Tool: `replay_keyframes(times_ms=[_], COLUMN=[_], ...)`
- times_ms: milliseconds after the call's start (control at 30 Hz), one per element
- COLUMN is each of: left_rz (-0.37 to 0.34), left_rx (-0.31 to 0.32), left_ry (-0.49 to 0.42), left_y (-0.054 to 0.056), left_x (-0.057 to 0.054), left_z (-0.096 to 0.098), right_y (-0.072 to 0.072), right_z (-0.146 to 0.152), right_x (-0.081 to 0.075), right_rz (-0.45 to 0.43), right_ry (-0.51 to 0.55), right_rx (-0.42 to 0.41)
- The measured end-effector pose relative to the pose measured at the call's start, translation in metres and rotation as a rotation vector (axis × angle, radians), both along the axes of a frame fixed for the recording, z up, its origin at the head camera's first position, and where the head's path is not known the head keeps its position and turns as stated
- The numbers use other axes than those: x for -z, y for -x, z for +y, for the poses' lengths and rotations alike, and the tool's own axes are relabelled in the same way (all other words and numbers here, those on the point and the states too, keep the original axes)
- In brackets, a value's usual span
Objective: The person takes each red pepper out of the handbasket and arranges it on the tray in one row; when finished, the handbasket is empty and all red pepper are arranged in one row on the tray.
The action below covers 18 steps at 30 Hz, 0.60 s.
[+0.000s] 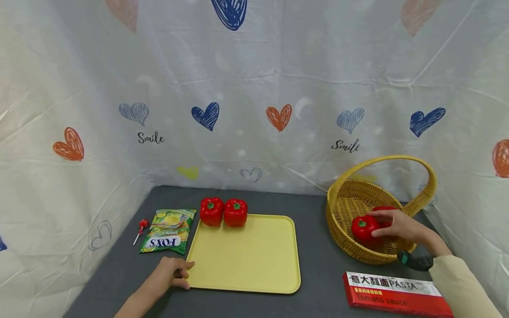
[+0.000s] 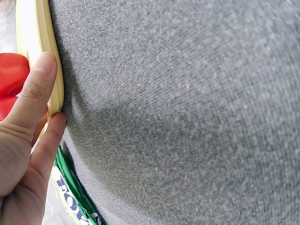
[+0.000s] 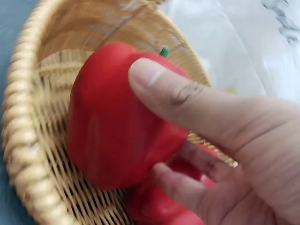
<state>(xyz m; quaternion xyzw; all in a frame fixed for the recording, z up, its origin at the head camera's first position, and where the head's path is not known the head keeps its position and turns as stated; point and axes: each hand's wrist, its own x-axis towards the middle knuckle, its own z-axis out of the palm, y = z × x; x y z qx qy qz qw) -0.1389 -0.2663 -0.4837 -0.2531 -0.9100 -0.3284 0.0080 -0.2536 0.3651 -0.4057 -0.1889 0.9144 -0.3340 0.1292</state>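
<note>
Gripping a red pepper (image 1: pixel 362 229) with our right hand (image 1: pixel 401 227), we have it inside the wicker basket (image 1: pixel 346 205), at the far right of the desk (image 1: pixel 318 247). Thumb on one side, fingers on the other; the right wrist view shows this grip close up. A second pepper (image 3: pixel 159 201) is in the basket too, partly hidden by the hand and the held one. Can't tell whether the held one touches the basket floor. Basket handle (image 1: pixel 425 172) arches up over the opening. Our left hand (image 1: pixel 169 274) is at the near left corner of the yellow tray (image 1: pixel 246 260), pinching its rim: thumb on the upper side, a finger against the outer side, per the left wrist view. Tray lies flat, mid-desk. Two peppers (image 1: pixel 212 212) sit side by side at its far left corner, green stems up. Left of the tray we've got a green and yellow candy bag (image 1: pixel 169 229), FOX'S lettering upside down from our side, and left of that a lollipop (image 1: pixel 143 225), red head, white stick pointing toward us. Near the basket, on our side of it, lies a red and white pasta box (image 1: pixel 389 291) reading PASTA and Tomato sauce; our pale sleeve (image 1: pixel 461 282) covers its right end. A black wristband (image 1: pixel 415 260) shows at our right wrist. Behind the desk hangs a white cloth (image 1: pixel 246 79) printed with blue, orange and yellow hearts plus "Smile" lettering.
</note>
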Motion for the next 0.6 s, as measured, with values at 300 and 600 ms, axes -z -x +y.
replay_keyframes(times_ms=[300, 600], left_rz=[0.007, 0.0], left_rx=[0.023, 0.014], left_ry=[-0.036, -0.028], left_y=[0.001, 0.0], left_x=[0.002, 0.0], left_z=[-0.001, 0.0], right_y=[0.006, 0.008], right_z=[0.002, -0.002], right_x=[0.029, 0.04], right_rz=[-0.149, -0.257], right_ry=[0.375, 0.594], right_rx=[0.152, 0.105])
